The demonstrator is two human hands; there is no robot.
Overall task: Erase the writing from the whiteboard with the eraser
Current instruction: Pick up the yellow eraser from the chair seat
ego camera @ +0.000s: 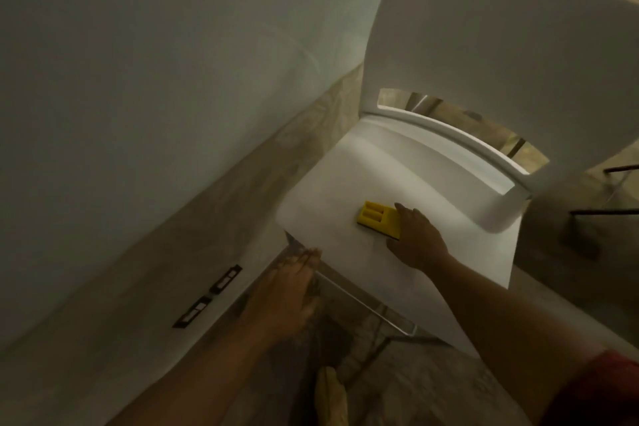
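Note:
A yellow eraser [377, 224] lies flat on the seat of a white chair [332, 204]. My right hand [416, 240] is on the eraser's right end, with a finger along its far side and the thumb at its near side. My left hand [290, 290] hovers by the seat's front left corner, fingers stretched out and holding nothing; it is blurred. A large pale surface [138, 79] fills the left of the view. I cannot tell whether it is the whiteboard or a wall, and no writing shows on it.
The chair's backrest [501, 45] rises at the upper right, and its metal legs [380, 311] show under the seat. Two dark rectangular plates [211, 294] sit low on the wall at the left. The floor is patterned stone. Dark furniture legs [608, 190] stand at the far right.

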